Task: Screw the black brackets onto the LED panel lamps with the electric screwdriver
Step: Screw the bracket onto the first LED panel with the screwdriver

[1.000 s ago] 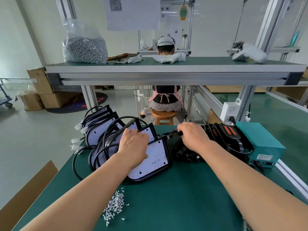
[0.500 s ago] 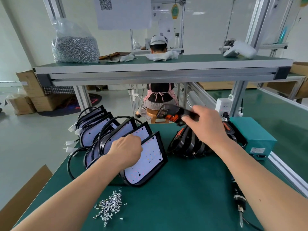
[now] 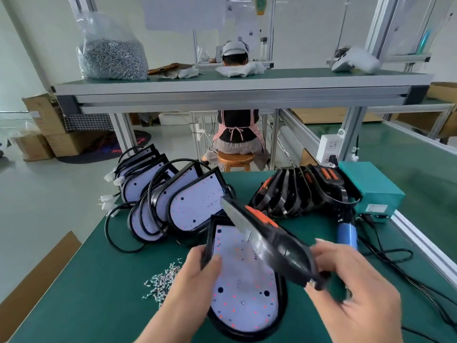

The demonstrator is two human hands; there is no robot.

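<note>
An LED panel lamp (image 3: 243,288) with a white face and black rim lies flat on the green table in front of me. My left hand (image 3: 195,280) grips its left edge, thumb on the white face. My right hand (image 3: 351,290) holds a black bracket (image 3: 274,246) with an orange part, tilted over the lamp's upper right. A row of more lamps (image 3: 188,204) leans at the left back, and a stack of black brackets (image 3: 301,191) stands at the right back. The electric screwdriver (image 3: 347,233), blue-handled, lies to the right. Loose screws (image 3: 162,283) lie left of my left hand.
A teal power box (image 3: 371,186) sits at the table's right back with cables (image 3: 405,271) trailing toward me. A shelf (image 3: 242,82) overhead carries a bag of screws (image 3: 111,48). A person sits on a stool beyond the table. A cardboard piece (image 3: 37,273) borders the left edge.
My left hand has pulled one lamp from the leaning row and laid it flat near me. My right hand has carried the bracket from the stack down over that lamp.
</note>
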